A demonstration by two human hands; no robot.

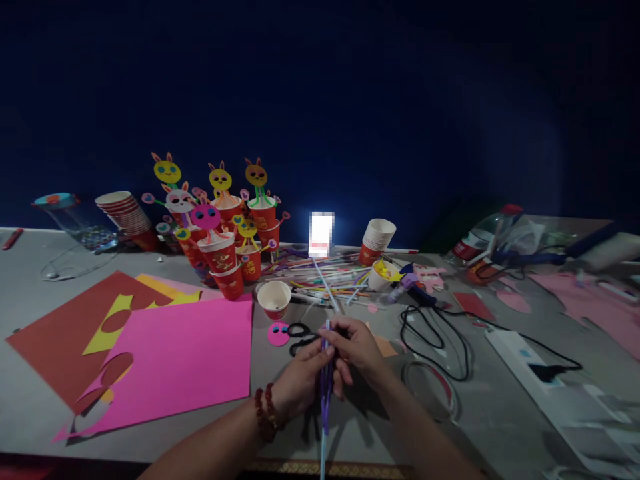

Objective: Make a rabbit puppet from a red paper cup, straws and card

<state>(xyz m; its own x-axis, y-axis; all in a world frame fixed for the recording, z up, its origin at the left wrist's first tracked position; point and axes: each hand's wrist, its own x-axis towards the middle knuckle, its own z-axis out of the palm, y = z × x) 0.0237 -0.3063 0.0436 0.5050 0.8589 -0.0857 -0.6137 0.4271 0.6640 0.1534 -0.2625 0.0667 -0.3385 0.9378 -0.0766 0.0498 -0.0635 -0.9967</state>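
My left hand (300, 383), with beaded bracelets on its wrist, is closed around a small bundle of purple pipe cleaners (325, 400). My right hand (361, 350) pinches the same bundle near its upper end. A pale pipe cleaner (323, 457) runs along with the purple ones and sticks out below the hands. Just beyond the left hand lie the black handles of scissors (299, 330), and next to them a pink paper face (278, 335). An upright paper cup (274, 300) stands farther back.
Red cups with paper rabbit figures (220, 257) stand back left, beyond pink paper sheets (195, 363). Loose pipe cleaners (320, 273) lie at the back, near a lit screen (321, 233) and stacked cups (377, 240). A black cable (465, 347) and power strip (525, 367) lie right.
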